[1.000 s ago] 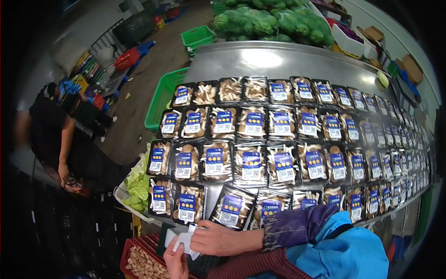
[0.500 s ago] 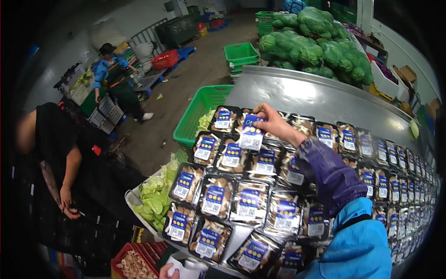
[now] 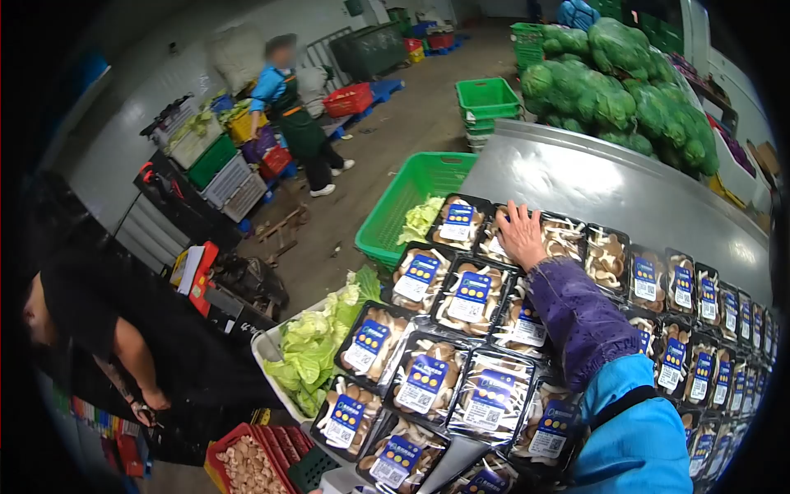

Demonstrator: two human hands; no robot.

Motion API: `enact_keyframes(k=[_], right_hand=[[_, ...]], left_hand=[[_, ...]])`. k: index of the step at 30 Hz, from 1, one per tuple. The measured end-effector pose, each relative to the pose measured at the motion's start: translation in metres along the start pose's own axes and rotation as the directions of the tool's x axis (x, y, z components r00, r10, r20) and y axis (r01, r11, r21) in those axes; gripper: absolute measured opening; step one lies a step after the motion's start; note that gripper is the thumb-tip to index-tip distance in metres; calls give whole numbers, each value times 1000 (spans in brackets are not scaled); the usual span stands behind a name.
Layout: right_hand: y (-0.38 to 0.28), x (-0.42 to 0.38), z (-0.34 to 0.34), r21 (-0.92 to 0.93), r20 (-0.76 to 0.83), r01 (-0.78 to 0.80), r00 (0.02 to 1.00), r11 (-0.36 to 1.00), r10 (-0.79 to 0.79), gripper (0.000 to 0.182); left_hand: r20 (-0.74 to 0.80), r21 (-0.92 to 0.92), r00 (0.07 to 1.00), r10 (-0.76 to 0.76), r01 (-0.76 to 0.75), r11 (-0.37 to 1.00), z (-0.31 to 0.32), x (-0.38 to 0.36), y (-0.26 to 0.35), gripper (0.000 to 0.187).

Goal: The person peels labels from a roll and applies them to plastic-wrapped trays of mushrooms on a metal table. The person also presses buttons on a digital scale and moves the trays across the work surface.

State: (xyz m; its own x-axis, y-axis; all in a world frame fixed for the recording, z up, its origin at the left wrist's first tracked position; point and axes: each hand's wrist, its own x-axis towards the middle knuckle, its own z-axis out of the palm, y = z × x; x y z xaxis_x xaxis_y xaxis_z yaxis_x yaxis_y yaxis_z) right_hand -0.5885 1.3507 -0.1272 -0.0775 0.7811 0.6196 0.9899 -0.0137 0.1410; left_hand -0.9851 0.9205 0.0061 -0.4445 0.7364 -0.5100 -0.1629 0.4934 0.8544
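My right hand (image 3: 522, 237), in a purple cuff and blue sleeve, lies with fingers spread on a film-wrapped mushroom pack (image 3: 491, 245) in the back row. The hand hides much of that pack, and I cannot see a label under it. To its left is a labelled mushroom pack (image 3: 458, 222); to its right sits a mushroom pack without a visible label (image 3: 564, 239). Nearer me, more black trays of mushrooms carry blue-and-white labels, such as this labelled pack (image 3: 471, 296). My left hand is out of sight; part of a white object (image 3: 336, 480) shows at the bottom edge.
The packs cover a steel table (image 3: 568, 160). Beside it are a green crate (image 3: 411, 185), a white bin of cabbage leaves (image 3: 276, 362) and a red crate of mushrooms (image 3: 222, 449). Bagged cabbages (image 3: 592, 99) are piled behind. One person (image 3: 99, 329) is at left, another (image 3: 292, 115) farther back.
My right hand held a label over a back-row pack; now it is spread flat on a pack, with no label between the fingers. My view has shifted left. The far person has turned and moved.
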Motion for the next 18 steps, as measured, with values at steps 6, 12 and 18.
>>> enact_keyframes(k=[6,12,18], right_hand=[[-53,-20,-93,205,172,224,950,953,-261,22],[-186,-128,-300,968,37,-202,708,-152,-705,42],[-218,-178,-373,522,440,-850,343,-74,-830,15]], left_hand=[[85,-39,994,-68,72,997,-26,-5,-2,28],[169,-172,942,290,-261,950,-17,-3,23,50],[237,-232,918,318,-264,936,-26,-16,31,34]])
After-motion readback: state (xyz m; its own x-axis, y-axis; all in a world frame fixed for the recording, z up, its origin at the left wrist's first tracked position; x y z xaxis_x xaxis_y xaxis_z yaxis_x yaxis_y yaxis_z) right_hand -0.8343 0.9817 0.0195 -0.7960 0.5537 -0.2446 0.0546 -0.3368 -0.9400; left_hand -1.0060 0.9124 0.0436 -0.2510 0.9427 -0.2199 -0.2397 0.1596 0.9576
